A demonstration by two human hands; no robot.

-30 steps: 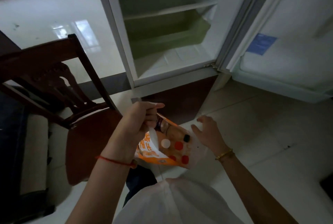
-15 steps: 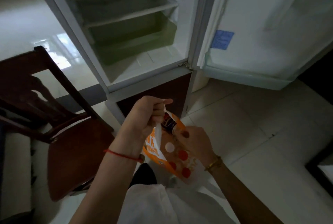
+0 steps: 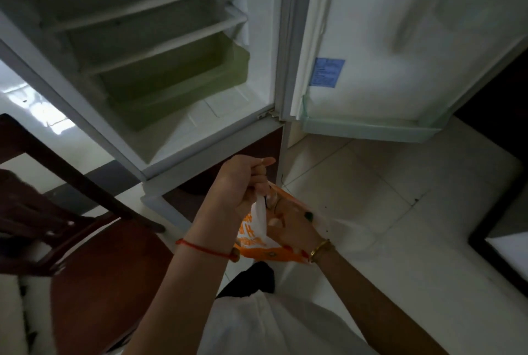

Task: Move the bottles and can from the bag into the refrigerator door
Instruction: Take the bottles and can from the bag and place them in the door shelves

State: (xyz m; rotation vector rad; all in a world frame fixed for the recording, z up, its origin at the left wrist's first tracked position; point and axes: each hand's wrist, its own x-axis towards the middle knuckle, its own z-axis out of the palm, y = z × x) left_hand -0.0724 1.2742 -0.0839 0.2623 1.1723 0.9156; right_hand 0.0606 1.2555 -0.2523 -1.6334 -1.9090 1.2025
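An orange and white plastic bag (image 3: 251, 237) hangs in front of me. My left hand (image 3: 240, 183) is closed on its white handle and holds it up. My right hand (image 3: 291, 223) is inside the bag's mouth, its fingers among the contents; whether it grips anything is hidden. A dark cap (image 3: 309, 214) shows beside that hand. The bottles and can are mostly covered by the hand and bag. The refrigerator door (image 3: 400, 54) stands open at the upper right, with a pale green bottom shelf (image 3: 368, 127).
The refrigerator's inside (image 3: 160, 49) shows white shelves and a green drawer (image 3: 177, 89). A dark wooden chair (image 3: 85, 240) stands close at my left. Pale floor tiles (image 3: 385, 211) spread to the right, with dark furniture (image 3: 503, 234) at the far right edge.
My right hand has gone from the bag's rim down into the bag. The view has shifted nearer to the open refrigerator door. The left hand keeps holding the handle.
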